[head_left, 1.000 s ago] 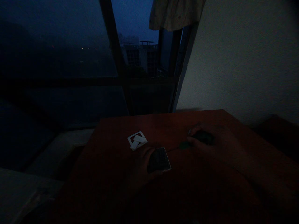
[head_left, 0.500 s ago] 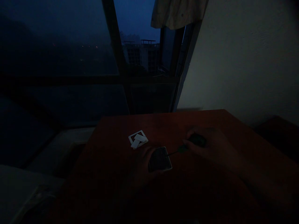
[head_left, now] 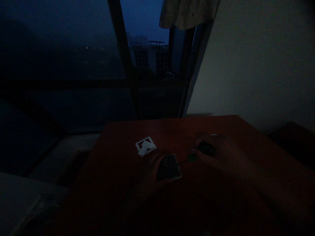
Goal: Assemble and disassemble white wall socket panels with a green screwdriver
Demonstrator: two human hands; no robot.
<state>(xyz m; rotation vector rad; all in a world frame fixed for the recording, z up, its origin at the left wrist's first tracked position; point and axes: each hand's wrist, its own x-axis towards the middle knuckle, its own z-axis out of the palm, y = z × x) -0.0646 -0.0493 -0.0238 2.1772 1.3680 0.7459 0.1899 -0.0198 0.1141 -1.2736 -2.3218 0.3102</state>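
Very dim light hides fine detail. My left hand is closed around the left side of a square wall switch, its dark side up and a pale rim at its edge. In my right hand is a screwdriver with a dark, partly green handle. Its thin shaft points left, and the tip meets the right part of the switch; the exact contact is too dark to see. Beyond my left hand lies a white square frame with two white rocker plates crossed over it.
All this is on a reddish-brown wooden table. A large dark-framed window stands behind it, with a curtain above. A pale wall rises at the right. Behind my right hand a small white edge shows.
My right hand and the screwdriver have shifted very slightly left, and a white edge now shows behind that hand. My left hand and the switch have hardly moved.
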